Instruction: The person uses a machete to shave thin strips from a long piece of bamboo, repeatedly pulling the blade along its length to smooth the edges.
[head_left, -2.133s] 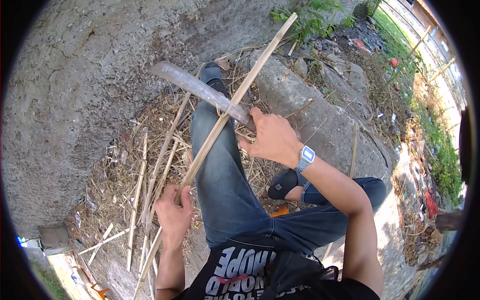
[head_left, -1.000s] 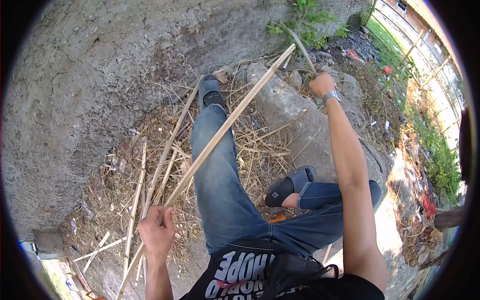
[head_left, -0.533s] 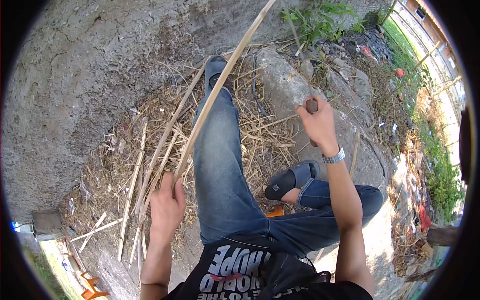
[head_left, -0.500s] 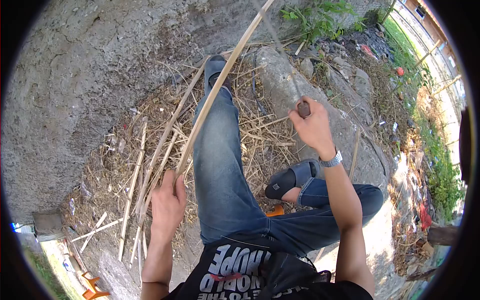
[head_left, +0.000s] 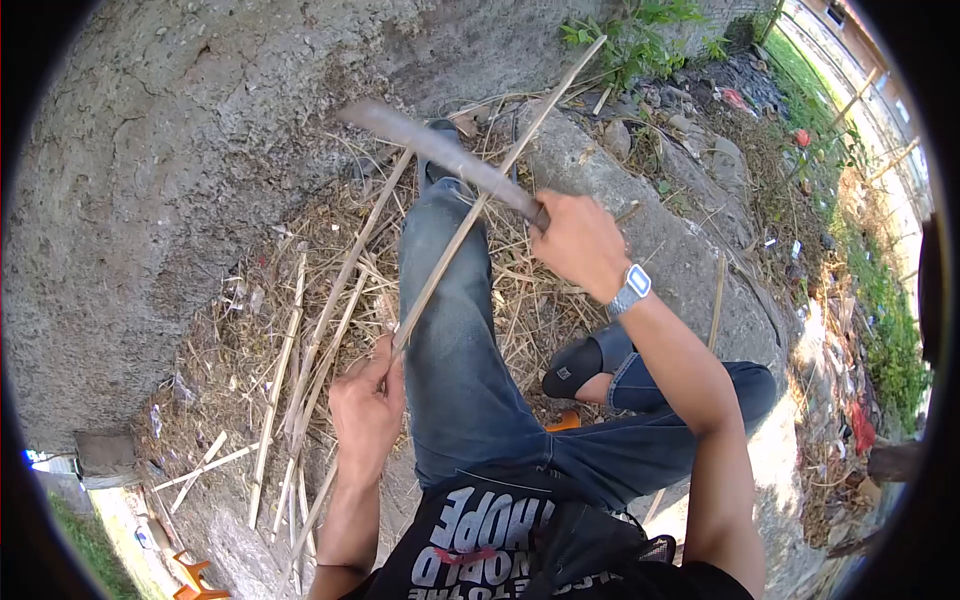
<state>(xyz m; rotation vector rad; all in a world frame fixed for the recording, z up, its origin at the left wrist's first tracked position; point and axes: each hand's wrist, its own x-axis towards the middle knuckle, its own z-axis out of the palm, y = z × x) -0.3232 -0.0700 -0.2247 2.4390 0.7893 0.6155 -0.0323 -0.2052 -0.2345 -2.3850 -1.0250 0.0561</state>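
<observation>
The left hand (head_left: 367,420) is closed around the near end of a bamboo strip (head_left: 480,200). The right hand (head_left: 578,243) grips a machete (head_left: 430,150), whose blade lies across the strip.

shirt (head_left: 520,545): black, white lettering | jeans (head_left: 460,340): blue | wristwatch (head_left: 632,288): silver, blue face | slides (head_left: 585,362): dark

Concrete wall (head_left: 180,150), nine to twelve o'clock; dry bamboo offcuts (head_left: 290,340), nine o'clock; green weeds (head_left: 640,30), one o'clock.
</observation>
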